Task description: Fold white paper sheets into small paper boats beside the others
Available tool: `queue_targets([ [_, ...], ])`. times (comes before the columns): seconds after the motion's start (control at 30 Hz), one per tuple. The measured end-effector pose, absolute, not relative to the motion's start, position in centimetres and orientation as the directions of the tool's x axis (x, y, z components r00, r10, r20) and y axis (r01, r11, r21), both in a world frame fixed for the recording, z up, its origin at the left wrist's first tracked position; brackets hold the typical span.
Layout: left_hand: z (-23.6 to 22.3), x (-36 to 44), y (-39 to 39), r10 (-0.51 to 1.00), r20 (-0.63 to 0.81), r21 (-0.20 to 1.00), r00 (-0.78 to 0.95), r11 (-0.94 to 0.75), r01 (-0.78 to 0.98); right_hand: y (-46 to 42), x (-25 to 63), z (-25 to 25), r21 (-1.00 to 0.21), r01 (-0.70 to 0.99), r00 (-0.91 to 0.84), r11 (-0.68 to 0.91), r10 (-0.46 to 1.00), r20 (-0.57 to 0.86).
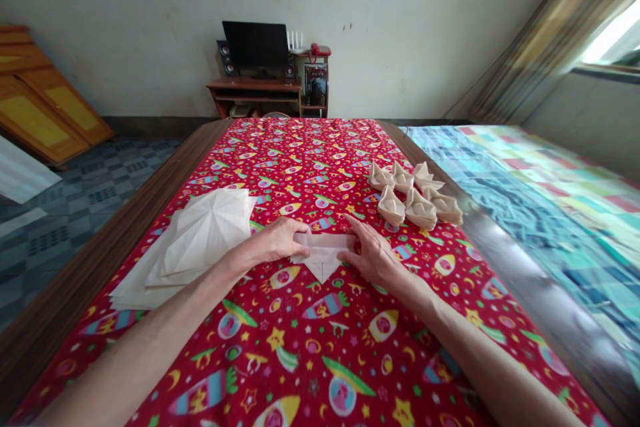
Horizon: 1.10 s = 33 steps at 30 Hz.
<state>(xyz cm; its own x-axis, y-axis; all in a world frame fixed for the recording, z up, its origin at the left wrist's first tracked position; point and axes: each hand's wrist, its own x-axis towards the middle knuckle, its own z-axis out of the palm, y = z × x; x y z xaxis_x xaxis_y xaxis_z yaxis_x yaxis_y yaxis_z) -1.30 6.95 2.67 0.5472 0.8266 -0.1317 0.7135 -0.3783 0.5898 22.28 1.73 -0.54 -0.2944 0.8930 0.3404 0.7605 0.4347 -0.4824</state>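
Note:
A small piece of pale paper (324, 255), folded to a downward point, lies on the red patterned tablecloth (310, 347). My left hand (277, 240) pinches its left end with curled fingers. My right hand (370, 250) presses on its right end, fingers together over the fold. To the left of my left hand lies a stack of creased pale paper sheets (200, 237). Several folded paper boats (415, 197) sit in a cluster beyond my right hand.
The table's dark wooden edge (100, 247) runs along both sides. A bed with a colourful sheet (550, 213) stands on the right. A desk with a monitor (257, 47) is against the far wall, and a wooden cabinet (40, 107) is at the left.

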Motion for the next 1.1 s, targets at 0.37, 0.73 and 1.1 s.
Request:
queue_targets([
  [0.37, 4.8, -0.8, 4.5, 0.631, 0.614, 0.274, 0.475, -0.734, 0.621, 2.2, 21.9, 4.1, -0.359, 0.643, -0.351, 0.676, 0.677, 0.647],
  [0.73, 1.6, -2.1, 1.9, 0.594, 0.334, -0.023, 0.732, -0.771, 0.636, 0.8, 22.1, 0.5, -0.077, 0.721, -0.617, 0.689, 0.688, 0.381],
  [1.1, -0.5, -3.0, 3.1, 0.789, 0.378, 0.482, 0.484, -0.614, 0.625, 0.6, 23.7, -0.4, -0.508, 0.619, -0.433, 0.599, 0.8, 0.416],
])
